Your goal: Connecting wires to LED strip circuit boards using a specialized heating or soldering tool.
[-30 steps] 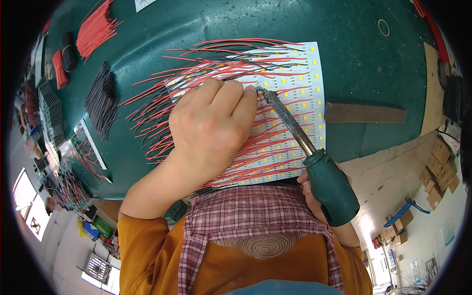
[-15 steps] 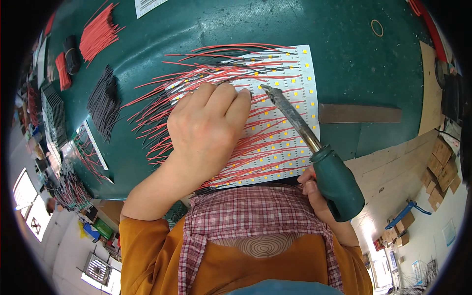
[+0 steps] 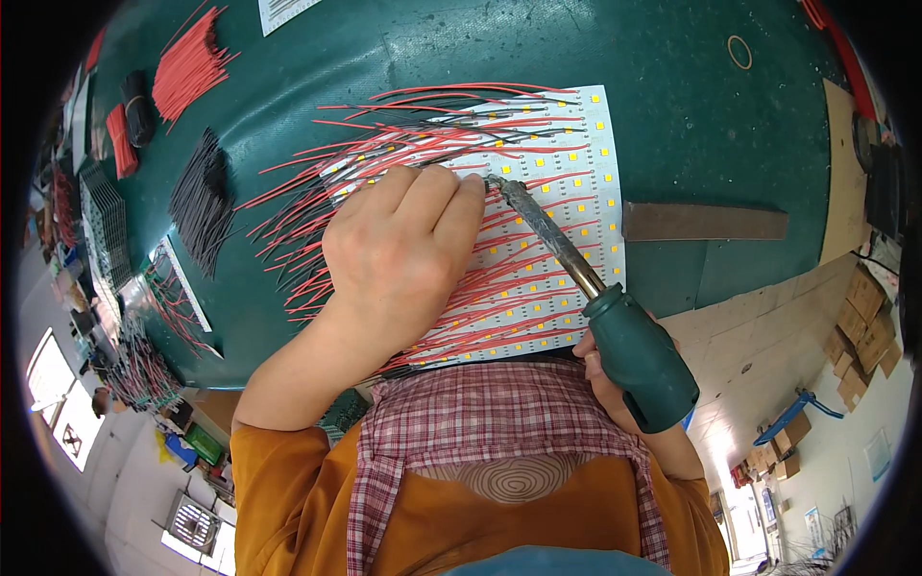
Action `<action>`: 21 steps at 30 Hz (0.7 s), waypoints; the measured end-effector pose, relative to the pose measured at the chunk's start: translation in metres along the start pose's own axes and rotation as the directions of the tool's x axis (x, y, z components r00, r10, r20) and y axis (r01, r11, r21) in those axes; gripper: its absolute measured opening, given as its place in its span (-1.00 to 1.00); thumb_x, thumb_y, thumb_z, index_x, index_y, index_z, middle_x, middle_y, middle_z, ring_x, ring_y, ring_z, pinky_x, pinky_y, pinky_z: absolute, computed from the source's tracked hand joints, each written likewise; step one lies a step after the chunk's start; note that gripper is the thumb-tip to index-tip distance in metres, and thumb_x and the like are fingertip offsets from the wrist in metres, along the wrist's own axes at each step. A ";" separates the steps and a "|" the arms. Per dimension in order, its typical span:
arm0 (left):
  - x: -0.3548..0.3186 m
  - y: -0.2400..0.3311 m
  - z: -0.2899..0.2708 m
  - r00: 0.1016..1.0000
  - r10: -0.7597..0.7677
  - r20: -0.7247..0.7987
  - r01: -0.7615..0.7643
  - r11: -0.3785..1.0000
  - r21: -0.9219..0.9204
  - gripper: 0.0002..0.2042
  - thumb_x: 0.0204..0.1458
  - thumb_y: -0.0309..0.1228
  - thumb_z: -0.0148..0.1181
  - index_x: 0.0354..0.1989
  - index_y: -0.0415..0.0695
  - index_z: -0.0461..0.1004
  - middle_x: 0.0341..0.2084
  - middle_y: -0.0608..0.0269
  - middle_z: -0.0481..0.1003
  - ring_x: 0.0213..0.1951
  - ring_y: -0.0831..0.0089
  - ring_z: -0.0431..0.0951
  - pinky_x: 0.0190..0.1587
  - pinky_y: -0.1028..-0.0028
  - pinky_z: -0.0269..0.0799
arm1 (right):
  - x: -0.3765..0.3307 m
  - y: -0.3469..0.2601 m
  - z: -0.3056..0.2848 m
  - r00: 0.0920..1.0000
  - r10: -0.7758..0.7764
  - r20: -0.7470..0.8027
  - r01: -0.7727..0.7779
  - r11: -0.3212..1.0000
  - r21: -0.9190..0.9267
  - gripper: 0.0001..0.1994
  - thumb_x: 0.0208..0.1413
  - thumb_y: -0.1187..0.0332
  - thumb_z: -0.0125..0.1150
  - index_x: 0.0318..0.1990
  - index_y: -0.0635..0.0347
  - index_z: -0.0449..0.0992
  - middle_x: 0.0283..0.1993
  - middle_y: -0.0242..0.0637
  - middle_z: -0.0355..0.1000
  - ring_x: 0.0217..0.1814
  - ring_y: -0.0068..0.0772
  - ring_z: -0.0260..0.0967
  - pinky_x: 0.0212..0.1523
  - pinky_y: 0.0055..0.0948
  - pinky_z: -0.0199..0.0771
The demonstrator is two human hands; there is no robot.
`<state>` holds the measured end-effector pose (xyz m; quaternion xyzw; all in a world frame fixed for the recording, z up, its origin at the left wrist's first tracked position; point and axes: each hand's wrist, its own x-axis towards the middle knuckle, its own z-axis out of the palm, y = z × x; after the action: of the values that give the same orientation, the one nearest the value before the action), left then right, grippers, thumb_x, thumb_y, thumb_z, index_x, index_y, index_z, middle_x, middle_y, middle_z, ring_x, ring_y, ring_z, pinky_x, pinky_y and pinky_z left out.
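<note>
A white LED circuit board (image 3: 613, 259) dotted with yellow chips lies in front of me, covered with rows of red and black wires (image 3: 288, 206) whose loose ends fan out to the left. Over its left part, my left hand (image 3: 399, 245) is closed with curled fingers; what the fingertips pinch is hidden. My right hand (image 3: 610, 389) grips a soldering iron (image 3: 642, 355) with a thick green handle, which covers most of that hand. The iron's dark, crusted tip comes down on the board right beside the left thumb and forefinger.
A flat brown bar (image 3: 706, 223) touches the board's right edge. Bundles of red wires (image 3: 192, 72) and black wires (image 3: 202, 197) lie on the green mat at the left, near stacked boards (image 3: 103, 226). A rubber band (image 3: 739, 53) rests at the far right.
The soldering iron has shifted left and slightly down, its tip moving from clear of the left hand to right beside its fingertips. The left hand has barely moved.
</note>
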<state>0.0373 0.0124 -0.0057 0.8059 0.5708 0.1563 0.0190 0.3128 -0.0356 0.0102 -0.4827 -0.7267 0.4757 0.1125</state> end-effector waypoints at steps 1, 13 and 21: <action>0.000 0.000 0.000 1.000 -0.003 0.001 0.003 1.000 0.000 -0.72 -0.25 -0.43 0.23 -0.27 -0.13 0.58 -0.42 0.36 0.44 -0.41 0.44 0.49 -0.44 0.45 0.39 | -0.002 0.001 0.000 0.999 0.035 0.025 -0.036 0.999 0.029 -0.92 0.17 0.53 0.13 -0.20 0.30 0.47 -0.32 -0.31 0.45 -0.40 -0.55 0.36 -0.34 -0.54 0.43; 0.001 -0.001 -0.004 0.999 -0.025 0.036 0.025 1.000 -0.009 -0.73 -0.23 -0.44 0.24 -0.26 -0.14 0.58 -0.41 0.33 0.46 -0.40 0.39 0.50 -0.43 0.43 0.41 | -0.009 -0.001 -0.003 0.985 0.169 0.022 -0.170 0.966 0.195 -0.82 0.30 0.41 0.12 -0.01 0.27 0.41 -0.28 -0.32 0.45 -0.38 -0.64 0.32 -0.30 -0.57 0.42; 0.010 -0.001 -0.003 0.995 -0.046 -0.085 0.027 0.977 -0.210 -0.69 -0.31 -0.54 0.27 -0.27 -0.16 0.59 -0.42 0.28 0.48 -0.37 0.32 0.52 -0.38 0.38 0.46 | -0.009 0.000 -0.004 0.993 0.113 -0.043 -0.093 0.940 0.329 -0.80 0.29 0.47 0.11 0.03 0.26 0.40 -0.23 -0.29 0.46 -0.37 -0.63 0.32 -0.29 -0.56 0.43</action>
<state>0.0387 0.0218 -0.0002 0.7809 0.5663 0.2508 0.0806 0.3205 -0.0404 0.0149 -0.5091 -0.6079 0.5796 0.1880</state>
